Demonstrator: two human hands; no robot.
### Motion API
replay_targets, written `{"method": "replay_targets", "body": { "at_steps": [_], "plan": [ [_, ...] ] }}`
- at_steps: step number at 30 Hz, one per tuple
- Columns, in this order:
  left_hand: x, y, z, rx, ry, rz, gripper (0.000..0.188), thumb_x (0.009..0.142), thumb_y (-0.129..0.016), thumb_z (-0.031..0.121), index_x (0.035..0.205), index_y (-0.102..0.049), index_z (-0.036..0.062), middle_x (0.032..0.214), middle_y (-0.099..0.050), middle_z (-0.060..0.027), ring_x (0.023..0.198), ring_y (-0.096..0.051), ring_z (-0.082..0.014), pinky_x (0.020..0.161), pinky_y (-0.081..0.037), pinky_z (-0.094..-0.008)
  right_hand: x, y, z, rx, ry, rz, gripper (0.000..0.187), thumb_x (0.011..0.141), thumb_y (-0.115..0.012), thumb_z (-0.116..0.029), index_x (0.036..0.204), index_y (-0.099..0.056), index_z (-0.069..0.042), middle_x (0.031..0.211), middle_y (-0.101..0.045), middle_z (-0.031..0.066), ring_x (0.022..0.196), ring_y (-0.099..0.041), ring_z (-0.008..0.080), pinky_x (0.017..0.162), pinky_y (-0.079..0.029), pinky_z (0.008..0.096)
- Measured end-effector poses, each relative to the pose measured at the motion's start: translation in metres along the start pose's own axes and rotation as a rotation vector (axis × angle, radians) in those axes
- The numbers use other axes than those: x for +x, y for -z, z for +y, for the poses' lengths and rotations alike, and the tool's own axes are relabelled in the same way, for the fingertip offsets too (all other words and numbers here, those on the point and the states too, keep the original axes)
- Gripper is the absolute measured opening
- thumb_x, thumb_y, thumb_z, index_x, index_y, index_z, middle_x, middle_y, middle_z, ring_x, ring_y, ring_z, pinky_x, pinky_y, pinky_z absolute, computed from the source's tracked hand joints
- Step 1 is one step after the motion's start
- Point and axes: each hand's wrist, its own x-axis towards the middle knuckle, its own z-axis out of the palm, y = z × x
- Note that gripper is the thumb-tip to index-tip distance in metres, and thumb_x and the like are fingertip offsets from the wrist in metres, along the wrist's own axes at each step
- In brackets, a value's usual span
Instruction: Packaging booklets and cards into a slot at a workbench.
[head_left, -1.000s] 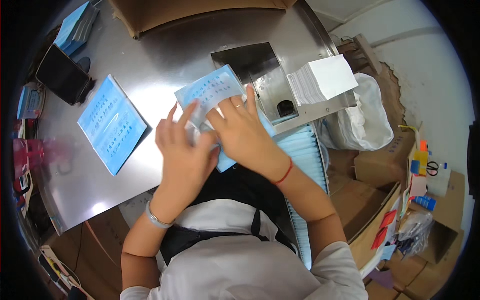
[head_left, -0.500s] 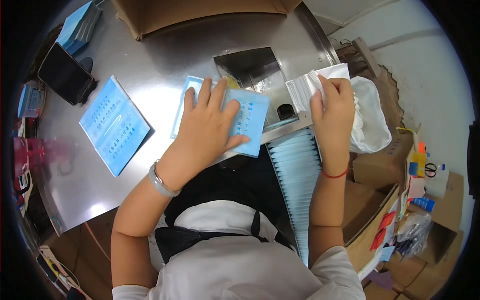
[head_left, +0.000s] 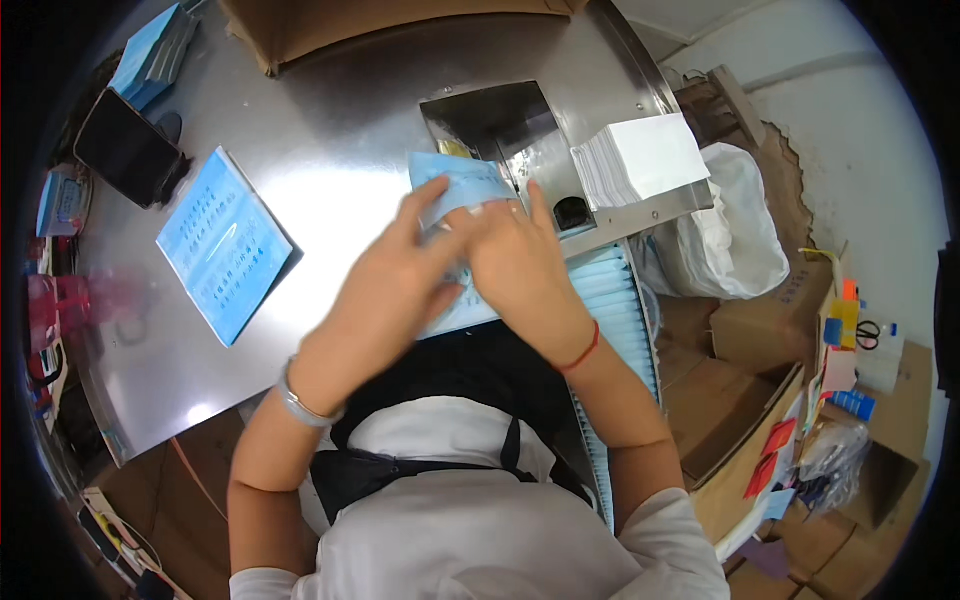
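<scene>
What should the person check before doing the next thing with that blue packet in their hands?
1. Both hands on the blue packet: ok; left hand and right hand both rest on it.
2. Packet on the metal table, not over the edge: ok.
3. Packet sealed or open: cannot tell; the hands cover most of it.
4. Stack of white sheets within reach: ok; it sits just right of the hands.
5. Row of blue packets at the right side tidy: ok.
6. Spare blue packet lying apart on the left: ok.

Light blue packet (head_left: 455,185) with pale print, white paper stack (head_left: 640,160), seemingly grey steel table (head_left: 330,130)
</scene>
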Motion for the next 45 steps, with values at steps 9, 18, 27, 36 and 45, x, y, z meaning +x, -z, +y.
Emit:
{"method": "replay_targets", "body": {
  "at_steps": [9, 18, 27, 36, 45],
  "plan": [
    [-0.059, 0.034, -0.039, 0.111, 0.416, 0.63, 0.064, 0.093, -0.065, 0.017, 0.147, -0.035, -0.0003, 0.129, -0.053, -0.0207, 0.118, -0.052, -0.03, 0.095, -0.046, -0.0431, 0.012, 0.056, 0.027, 0.182, -0.34, 0.526, 0.014, 0.082, -0.069, -0.009, 0.095, -0.07, -0.004, 0.08, -0.064, 0.0101, 0.075, -0.063, 0.0299, 0.074, -0.051, 0.0403],
    [-0.084, 0.075, -0.089, 0.679, 0.497, 0.447, 0.033, 0.093, -0.067, 0.024, 0.116, -0.059, 0.0023, 0.124, -0.055, -0.0192, 0.114, -0.052, -0.0363, 0.102, -0.037, -0.0464, -0.004, 0.058, 0.066, -0.219, -0.375, 0.39, 0.023, 0.083, -0.067, -0.005, 0.105, -0.07, 0.001, 0.098, -0.056, 0.0124, 0.09, -0.053, 0.0298, 0.083, -0.046, 0.0413],
    [-0.117, 0.069, -0.097, 0.781, 0.468, 0.402, 0.026, 0.091, -0.07, 0.024, 0.102, -0.061, 0.0025, 0.119, -0.054, -0.0208, 0.109, -0.053, -0.0367, 0.092, -0.042, -0.0468, -0.015, 0.079, 0.088, 0.041, -0.338, 0.3, 0.037, 0.074, -0.066, -0.003, 0.11, -0.068, 0.004, 0.12, -0.055, 0.0182, 0.111, -0.051, 0.0369, 0.096, -0.044, 0.0439],
    [-0.024, -0.025, -0.016, 0.335, -0.067, 0.247, 0.031, 0.08, -0.075, 0.02, 0.102, -0.059, 0.0043, 0.147, -0.04, -0.0278, 0.139, -0.033, -0.0505, 0.111, -0.029, -0.0636, -0.017, 0.086, 0.09, -0.011, -0.31, 0.35, 0.038, 0.075, -0.063, 0.0, 0.113, -0.067, 0.001, 0.123, -0.059, 0.0176, 0.116, -0.051, 0.0356, 0.098, -0.043, 0.0443],
    [-0.042, -0.005, -0.029, 0.366, 0.057, 0.256, 0.038, 0.075, -0.071, 0.01, 0.11, -0.059, 0.0039, 0.143, -0.046, -0.0182, 0.134, -0.041, -0.0417, 0.107, -0.032, -0.0572, -0.011, 0.017, -0.024, 0.053, 0.07, 0.092, 0.031, 0.081, -0.064, -0.012, 0.111, -0.069, -0.008, 0.115, -0.061, 0.0138, 0.111, -0.058, 0.0307, 0.11, -0.032, 0.0575]
  ]
}}
